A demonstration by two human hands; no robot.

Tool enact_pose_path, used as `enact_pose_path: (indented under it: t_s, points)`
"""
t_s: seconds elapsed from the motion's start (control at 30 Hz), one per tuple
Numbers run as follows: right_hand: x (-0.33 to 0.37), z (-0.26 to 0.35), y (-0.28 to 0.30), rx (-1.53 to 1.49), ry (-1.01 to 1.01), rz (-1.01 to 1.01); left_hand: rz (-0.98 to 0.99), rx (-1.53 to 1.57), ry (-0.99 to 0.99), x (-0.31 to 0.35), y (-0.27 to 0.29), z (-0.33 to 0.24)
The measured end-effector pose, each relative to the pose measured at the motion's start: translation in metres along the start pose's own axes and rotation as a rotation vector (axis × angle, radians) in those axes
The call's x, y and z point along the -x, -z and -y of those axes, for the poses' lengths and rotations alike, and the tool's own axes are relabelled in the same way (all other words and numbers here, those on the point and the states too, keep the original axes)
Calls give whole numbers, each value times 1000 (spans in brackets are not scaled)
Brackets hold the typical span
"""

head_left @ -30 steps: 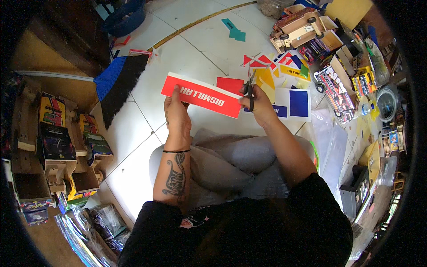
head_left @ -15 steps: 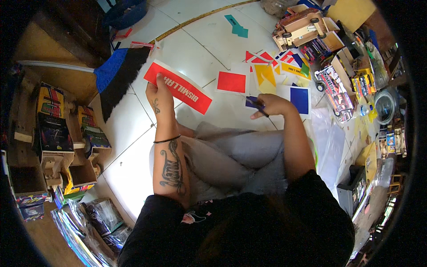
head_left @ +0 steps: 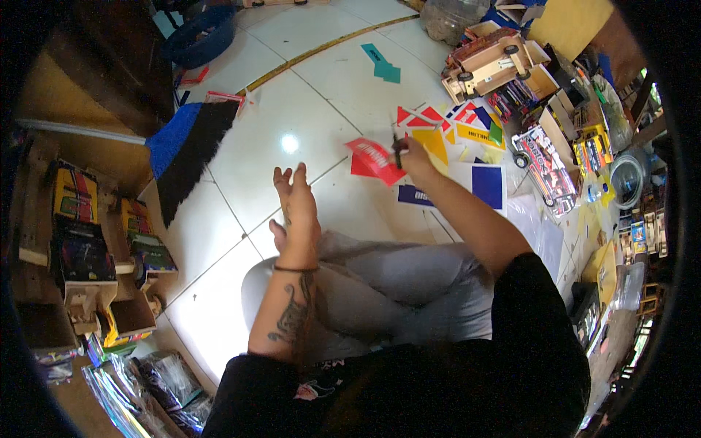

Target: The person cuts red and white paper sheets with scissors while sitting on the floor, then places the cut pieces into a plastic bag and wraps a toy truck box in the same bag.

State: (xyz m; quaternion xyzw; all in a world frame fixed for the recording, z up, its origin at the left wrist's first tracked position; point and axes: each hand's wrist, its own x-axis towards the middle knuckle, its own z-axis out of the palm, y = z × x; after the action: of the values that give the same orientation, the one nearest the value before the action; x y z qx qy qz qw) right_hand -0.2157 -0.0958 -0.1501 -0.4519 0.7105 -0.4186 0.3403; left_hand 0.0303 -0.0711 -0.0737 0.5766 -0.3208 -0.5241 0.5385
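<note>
My left hand (head_left: 296, 212) is over my crossed legs, fingers spread, with nothing in it. A red strip with white lettering (head_left: 374, 158) lies across or just above a red rectangle (head_left: 361, 166); it is blurred, so I cannot tell if it touches. Beside the strip's right end, my right hand (head_left: 415, 160) is closed around dark scissors (head_left: 398, 150), their blades smeared by motion. Under my right forearm are a dark blue lettered strip (head_left: 413, 195) and a blue square (head_left: 488, 186). Yellow pieces (head_left: 431, 144) and red-and-white offcuts (head_left: 431, 117) lie past the right hand.
Teal pieces (head_left: 381, 63) lie farther off on the white tiles. Wooden toy trucks (head_left: 485, 69) crowd the right side, with coiled clear tubing (head_left: 628, 179). A black-and-blue broom (head_left: 193, 150) and more wooden toys (head_left: 84, 226) stand at left. A blue basin (head_left: 201, 36) sits far left.
My left hand has let go of the red strip and opened, moving nearer and rightward. The strip is now over the red rectangle. My right hand with the scissors has moved farther away and leftward.
</note>
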Motion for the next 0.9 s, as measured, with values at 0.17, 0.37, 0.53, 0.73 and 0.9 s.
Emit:
enact_pose_path:
  t_s: [0.17,0.37,0.53,0.73,0.9]
  points:
    - [-143,-23,18,-1,92,-488,320,17,-159,29,-26,-1]
    - [-267,-46,-9,-131,2,-633,681,-252,-60,52,-42,-10]
    - [-253,-69,-13,-150,7,-629,666,-359,-163,52,-37,-16]
    - [-80,-26,33,-99,-88,-106,671,-748,-540,17,-42,23]
    - [50,28,110,-302,-212,231,562,-1312,-275,-48,-81,78]
